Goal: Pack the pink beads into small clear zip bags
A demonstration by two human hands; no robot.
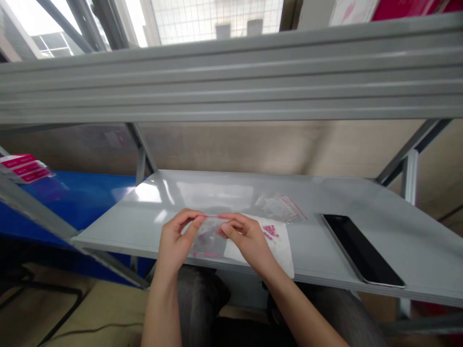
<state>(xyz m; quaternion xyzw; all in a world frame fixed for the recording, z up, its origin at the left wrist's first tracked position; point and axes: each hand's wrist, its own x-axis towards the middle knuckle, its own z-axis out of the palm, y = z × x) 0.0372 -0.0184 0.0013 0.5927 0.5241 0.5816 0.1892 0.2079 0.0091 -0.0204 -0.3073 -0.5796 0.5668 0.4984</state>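
Between my two hands hangs a clear zip bag (208,236) with a pinkish-red strip along its top edge and small pink pieces at its bottom. My left hand (181,236) pinches the bag's top at the left end. Closed on the same edge, farther right, is my right hand (240,233), thumb against fingers. Just right of that hand, small pink beads (270,231) lie in a cluster on a white paper sheet (285,250). The sheet is partly hidden by my right hand and forearm. Behind it rest several flat clear zip bags (280,207) with red strips.
A black tablet (361,250) lies on the right of the grey table (307,193). A thick grey metal beam (231,82) crosses above the table, with slanted posts at both sides. At the left is a blue surface (90,193) with a pink-and-white packet (27,166) nearby.
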